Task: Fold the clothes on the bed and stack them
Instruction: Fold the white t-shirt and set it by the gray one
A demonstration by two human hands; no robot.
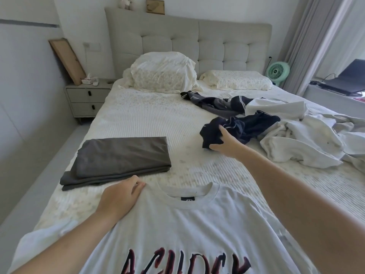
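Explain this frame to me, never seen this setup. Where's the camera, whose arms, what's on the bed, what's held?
There is no robot: one wide-angle camera sits on a person's head, looking down at their own bare arms. On the bed lie a folded dark grey garment, a light T-shirt spread flat nearest the camera, and an unfolded heap of white clothes at right. The left hand rests on the T-shirt's shoulder, fingers curled at its edge. The right hand grips a crumpled navy garment.
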